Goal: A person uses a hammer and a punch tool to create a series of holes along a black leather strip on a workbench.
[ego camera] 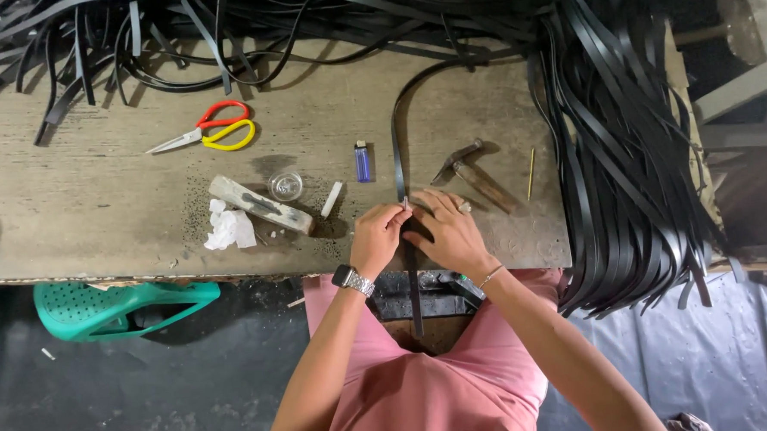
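Black strap [396,146]: long, thin, flat on bench, curving away, near end hanging off edge.

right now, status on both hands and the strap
Left hand pinching black strap at a small metal piece. Right hand pressing strap flat on workbench. Hammer and lighter close by, not blocking.

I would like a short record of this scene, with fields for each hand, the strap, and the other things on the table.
left hand: pinches a small metal piece at the black strap
right hand: lies flat on the strap, pressing it to the table
black strap: one strip, runs from the far pile to the table's near edge
table: worn wood
tools nearby: hammer; scissors with red and yellow handles; blue lighter
piles: black strips at right and far side
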